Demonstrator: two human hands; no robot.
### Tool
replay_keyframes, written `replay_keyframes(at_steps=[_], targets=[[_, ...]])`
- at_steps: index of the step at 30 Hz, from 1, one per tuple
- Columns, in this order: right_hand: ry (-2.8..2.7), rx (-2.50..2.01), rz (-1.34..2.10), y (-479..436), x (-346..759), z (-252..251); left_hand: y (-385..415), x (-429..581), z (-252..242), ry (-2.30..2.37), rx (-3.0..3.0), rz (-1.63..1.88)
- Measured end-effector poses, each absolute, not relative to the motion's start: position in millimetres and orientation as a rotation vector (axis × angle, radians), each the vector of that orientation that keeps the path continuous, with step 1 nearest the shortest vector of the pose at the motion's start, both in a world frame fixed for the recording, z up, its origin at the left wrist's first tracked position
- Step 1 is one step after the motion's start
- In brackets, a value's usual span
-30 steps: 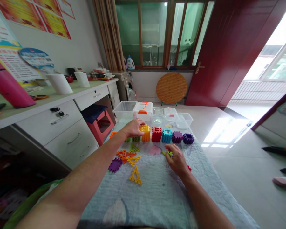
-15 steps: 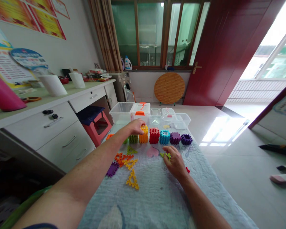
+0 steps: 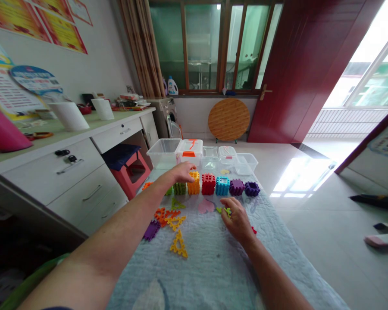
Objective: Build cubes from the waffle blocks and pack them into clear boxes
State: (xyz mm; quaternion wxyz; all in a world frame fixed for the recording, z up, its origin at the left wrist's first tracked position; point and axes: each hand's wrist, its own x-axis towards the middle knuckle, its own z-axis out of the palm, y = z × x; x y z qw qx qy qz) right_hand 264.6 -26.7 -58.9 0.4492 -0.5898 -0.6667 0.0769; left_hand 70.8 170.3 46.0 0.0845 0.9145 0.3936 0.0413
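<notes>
My left hand (image 3: 181, 173) reaches over the row of blocks, its thumb and fingers parted just at the top of a yellow cube block (image 3: 193, 184). Whether it touches that block I cannot tell. Lower on the right, my right hand (image 3: 236, 218) has its fingers curled round a lime-green triangle piece (image 3: 225, 211). Red (image 3: 208, 185), blue (image 3: 223, 186) and purple (image 3: 237, 187) blocks continue the row, with a dark purple one (image 3: 252, 189) at its end. A green block (image 3: 180, 188) is partly behind my left hand.
Loose pieces lie nearer me: a green triangle (image 3: 177, 204), orange pieces (image 3: 160, 216), yellow triangles (image 3: 179, 244) and a purple square (image 3: 151, 230). A red piece (image 3: 254, 230) shows beside my right wrist. Clear plastic boxes (image 3: 164, 150) line the far edge of the cloth-covered table (image 3: 213, 275).
The view has shifted very slightly. My left hand's fingers sit a little more apart at the yellow block; my right hand stays put with the lime-green triangle piece.
</notes>
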Motion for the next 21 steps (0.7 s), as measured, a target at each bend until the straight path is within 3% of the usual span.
replay_keyframes(at_steps=[9, 16, 21], targets=[[-1.576, -1.454, 0.18, -26, 268, -54, 89, 42, 36, 1.059, 2.745, 0.734], [-1.292, -1.463, 0.114, -22, 281, -54, 5, -3, -22, 1.18, 2.587, 0.376], [-1.211, -1.488, 0.095, -20, 291, -54, -14, -23, -32, 1.301, 2.502, 0.053]])
